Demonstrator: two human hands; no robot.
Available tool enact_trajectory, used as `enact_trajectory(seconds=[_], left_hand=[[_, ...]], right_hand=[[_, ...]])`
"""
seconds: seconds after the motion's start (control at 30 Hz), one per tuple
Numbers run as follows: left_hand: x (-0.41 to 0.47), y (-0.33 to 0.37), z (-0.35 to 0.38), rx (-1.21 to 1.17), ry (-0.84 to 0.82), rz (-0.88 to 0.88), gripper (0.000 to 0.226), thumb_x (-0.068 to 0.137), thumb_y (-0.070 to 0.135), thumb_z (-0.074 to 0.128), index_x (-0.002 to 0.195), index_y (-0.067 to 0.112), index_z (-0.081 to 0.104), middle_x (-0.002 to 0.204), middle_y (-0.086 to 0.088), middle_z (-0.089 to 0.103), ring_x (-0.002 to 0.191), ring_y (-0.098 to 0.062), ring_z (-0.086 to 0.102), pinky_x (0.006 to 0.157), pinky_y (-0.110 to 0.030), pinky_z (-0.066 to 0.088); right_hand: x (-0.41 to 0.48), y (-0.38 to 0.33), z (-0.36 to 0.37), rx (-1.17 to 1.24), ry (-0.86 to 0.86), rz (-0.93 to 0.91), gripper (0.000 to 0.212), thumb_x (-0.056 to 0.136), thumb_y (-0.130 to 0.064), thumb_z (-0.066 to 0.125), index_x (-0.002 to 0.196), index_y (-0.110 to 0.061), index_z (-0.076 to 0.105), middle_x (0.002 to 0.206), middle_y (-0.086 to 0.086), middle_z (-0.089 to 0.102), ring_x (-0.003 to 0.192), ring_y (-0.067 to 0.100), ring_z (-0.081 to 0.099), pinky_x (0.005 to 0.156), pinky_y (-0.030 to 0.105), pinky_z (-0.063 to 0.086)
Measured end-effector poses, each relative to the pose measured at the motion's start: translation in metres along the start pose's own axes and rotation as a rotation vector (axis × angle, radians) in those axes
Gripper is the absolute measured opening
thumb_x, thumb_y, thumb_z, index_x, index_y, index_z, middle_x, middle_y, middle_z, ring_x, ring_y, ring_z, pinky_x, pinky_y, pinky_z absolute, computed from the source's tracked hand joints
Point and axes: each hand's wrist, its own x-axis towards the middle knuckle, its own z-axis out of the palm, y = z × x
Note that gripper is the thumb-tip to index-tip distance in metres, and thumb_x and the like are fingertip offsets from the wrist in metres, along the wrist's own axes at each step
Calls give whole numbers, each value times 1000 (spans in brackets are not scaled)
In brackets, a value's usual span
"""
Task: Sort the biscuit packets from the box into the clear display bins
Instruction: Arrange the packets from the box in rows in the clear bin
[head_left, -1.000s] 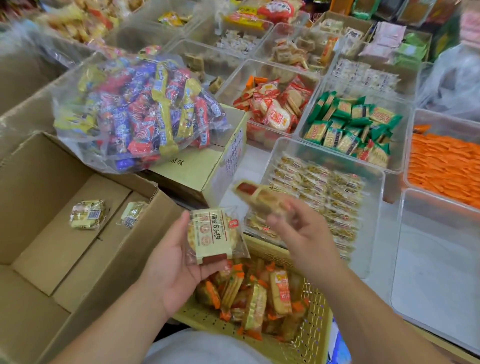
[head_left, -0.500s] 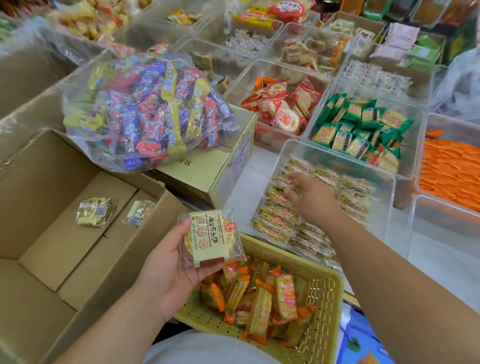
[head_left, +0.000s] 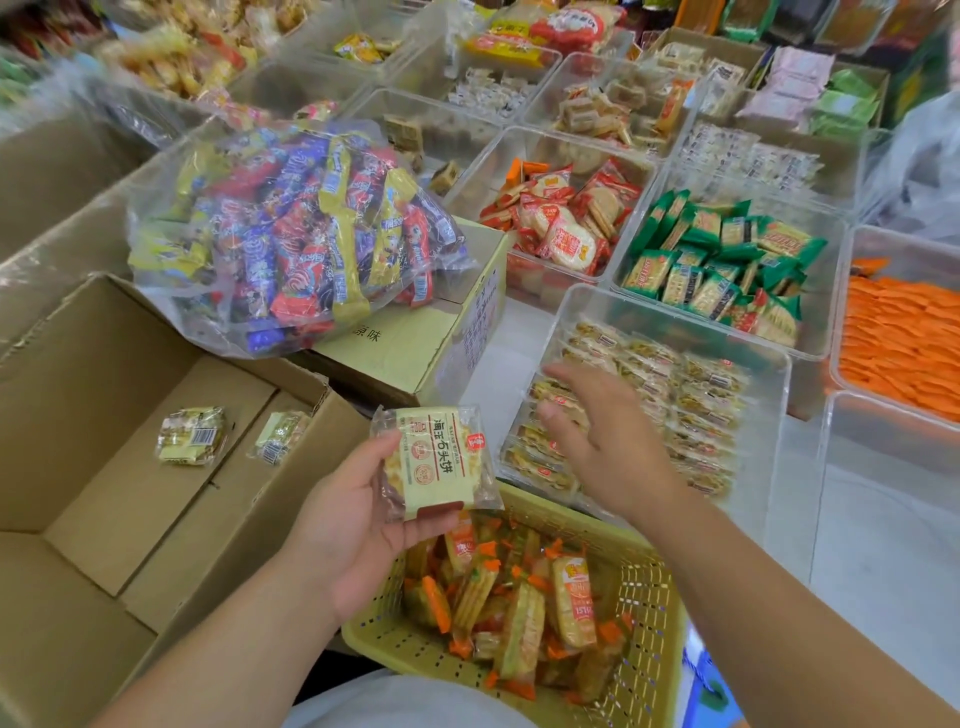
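A biscuit packet (head_left: 434, 462) with a pale yellow label is being held face up in the left grip (head_left: 353, 530). The thumb is lying along its left edge and the fingers are curled beneath it. It is being carried in the air above the far rim of the yellow basket (head_left: 649, 665), between the cardboard box (head_left: 104, 493) and the clear bin (head_left: 675, 325), and just beside that bin's near left corner. The bin is standing on the white bench (head_left: 511, 358) and is lined with rows of packets that seem alike.

The right grip (head_left: 597, 431) is released. Its fingers are spread and slightly bent, nothing is being held in it, and its palm is being turned down over the near left part of the bin.

Two further packets (head_left: 191, 435) are lying on the floor of the box, well apart from both grips.

The step in hand is judged to be the laying of the held packet into this bin. It would best be done with the packet pinched lightly by its edges, since the biscuits inside could be cracked by squeezing. The packet should be set flat, label up and squared with a row that has room. The freed grip could be used to steady the neighbouring rows.

The left forearm is being raised from the lower left, wrist turned palm up. The right forearm is being stretched from the lower right across the basket, wrist about level.
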Motion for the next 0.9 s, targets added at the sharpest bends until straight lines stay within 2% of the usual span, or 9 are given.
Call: enact_trajectory(seconds=[0.07,0.17,0.27,0.4,0.5,0.63,0.73,0.8,0.9], left_hand=[[4,2,9,13,-21,-27,50,84,36,64,126,10,69,117,-21,75,94,-36,77,57,-41,63],[10,7,28,101,-92,-67,46,80,32,67,118,8,72,113,-21,76,91,-37,77,58,-42,63],[19,11,43,207,-167,-110,39,78,29,69,110,7,76,99,-19,76,75,-32,74,53,-40,62],[36,10,58,341,-216,-158,37,91,38,63,115,12,74,93,-15,76,69,-30,73,50,-37,59],[50,0,65,509,-124,-17,49,103,62,39,118,29,73,103,-11,78,83,-28,74,63,-37,58],[68,-18,57,1063,-71,374,58,91,80,32,128,45,59,122,16,65,116,-15,59,88,-23,43],[78,-30,49,1461,-140,370,90,85,83,33,157,29,38,154,2,49,140,-22,47,110,-37,39],[85,-36,48,1611,-137,346,99,85,88,34,160,25,31,160,-1,44,141,-24,47,111,-41,39],[94,-42,51,1792,-69,341,96,82,86,46,153,22,39,148,-3,56,129,-27,58,101,-44,49]], right_hand=[[-24,-18,0,132,-41,-157,58,97,-58,48,148,-30,47,156,-8,41,148,11,31,120,41,28],[-47,-24,1,106,-72,-352,69,82,-36,69,148,-30,49,161,-8,36,153,18,25,122,46,26],[-52,-17,-3,14,-59,-380,73,75,-27,75,145,-28,54,157,-7,42,149,21,33,119,46,32],[-51,-1,-14,-108,-7,-389,53,86,-20,68,139,-25,61,147,0,53,131,26,51,110,38,40],[-49,8,-17,-86,82,-360,42,91,-21,64,133,-20,66,136,-1,63,120,24,58,103,35,44],[-48,26,-22,-68,245,-228,32,94,-21,68,125,-14,70,112,-4,71,103,22,62,89,35,49],[-38,37,-37,-100,314,-105,28,90,-14,75,118,-16,73,95,-12,65,91,17,57,81,32,43],[-22,41,-51,-148,330,-62,17,93,-18,71,109,-21,73,83,-10,62,84,19,52,75,35,42],[11,44,-69,-232,373,-23,16,97,-23,65,111,-20,72,80,-8,52,84,24,52,71,33,33]])
